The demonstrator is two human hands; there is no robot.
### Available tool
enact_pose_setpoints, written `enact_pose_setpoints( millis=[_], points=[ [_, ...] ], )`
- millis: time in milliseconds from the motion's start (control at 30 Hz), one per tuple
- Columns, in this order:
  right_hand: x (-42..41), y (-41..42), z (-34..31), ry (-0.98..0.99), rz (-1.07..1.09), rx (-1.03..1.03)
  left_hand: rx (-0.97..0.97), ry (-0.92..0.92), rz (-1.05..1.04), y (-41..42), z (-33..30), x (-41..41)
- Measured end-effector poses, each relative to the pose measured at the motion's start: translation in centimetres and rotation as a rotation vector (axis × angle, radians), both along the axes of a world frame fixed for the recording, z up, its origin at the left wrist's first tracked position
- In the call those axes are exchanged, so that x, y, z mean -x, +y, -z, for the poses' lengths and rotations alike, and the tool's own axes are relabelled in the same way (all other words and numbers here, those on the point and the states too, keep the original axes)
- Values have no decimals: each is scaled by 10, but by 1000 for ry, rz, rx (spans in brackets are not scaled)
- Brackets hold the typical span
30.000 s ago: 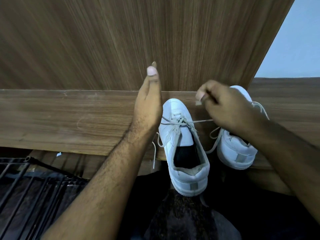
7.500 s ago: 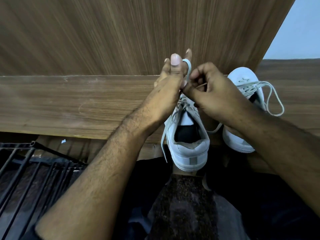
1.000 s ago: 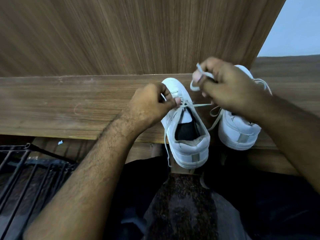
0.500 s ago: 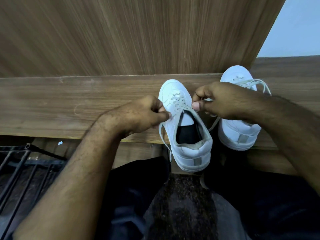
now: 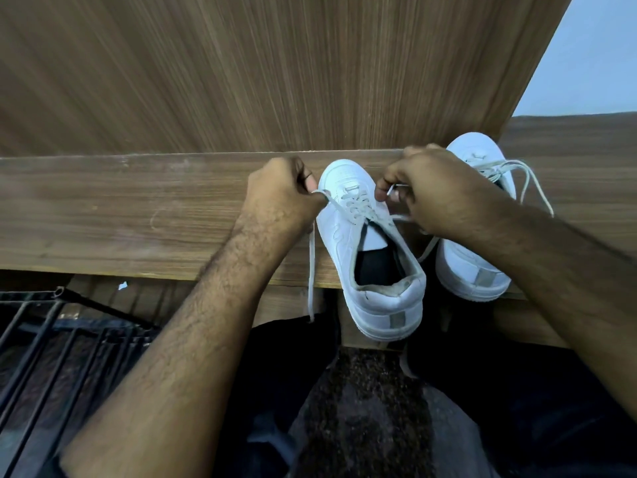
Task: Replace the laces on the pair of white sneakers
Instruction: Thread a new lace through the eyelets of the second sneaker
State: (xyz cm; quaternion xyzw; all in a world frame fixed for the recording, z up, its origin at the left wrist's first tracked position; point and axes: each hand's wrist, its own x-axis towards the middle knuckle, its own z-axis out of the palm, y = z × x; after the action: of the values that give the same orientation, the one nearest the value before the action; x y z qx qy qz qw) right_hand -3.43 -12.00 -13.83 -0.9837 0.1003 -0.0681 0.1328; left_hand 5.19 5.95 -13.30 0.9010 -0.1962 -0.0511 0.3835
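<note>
Item: near white sneaker point(image 5: 374, 267), toe away from you, resting on the wooden table point(image 5: 120, 215) with its heel past the front edge. Grey-white lace point(image 5: 355, 207) threaded through its upper eyelets.

Your left hand point(image 5: 281, 198): grip closed, fingers curled round one end of that lace just left of the toe; the loose tail point(image 5: 311, 270) hangs down past the table edge.

Your right hand point(image 5: 434, 191): grip closed, thumb and fingers pinching the other lace end just right of the eyelets.

Item: second white sneaker point(image 5: 474, 260), beside the first on its right, partly behind your right forearm; its own lace point(image 5: 531, 184) loops loose to the right.

Behind: upright wood-grain panel point(image 5: 275, 70). Lower left: black metal rack point(image 5: 51, 339).
</note>
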Motion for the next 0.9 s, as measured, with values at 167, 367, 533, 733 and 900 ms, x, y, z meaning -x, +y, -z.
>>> enact_pose_setpoints(
  millis=[167,367,533,733,900],
  points=[
    [5,0,-1,18,64,156,53,104,-78,4,1,0],
    [1,14,0,-171,73,-242,-51,-98,-18,-5,-1,0],
    [-8,9,15,27,-18,-281,-164,34,262,-14,17,3],
    [-14,5,22,-27,30,-307,-148,-45,246,-21,24,-5],
    [-22,4,28,-59,68,-348,-87,33,205,-22,25,-10]
  ],
)
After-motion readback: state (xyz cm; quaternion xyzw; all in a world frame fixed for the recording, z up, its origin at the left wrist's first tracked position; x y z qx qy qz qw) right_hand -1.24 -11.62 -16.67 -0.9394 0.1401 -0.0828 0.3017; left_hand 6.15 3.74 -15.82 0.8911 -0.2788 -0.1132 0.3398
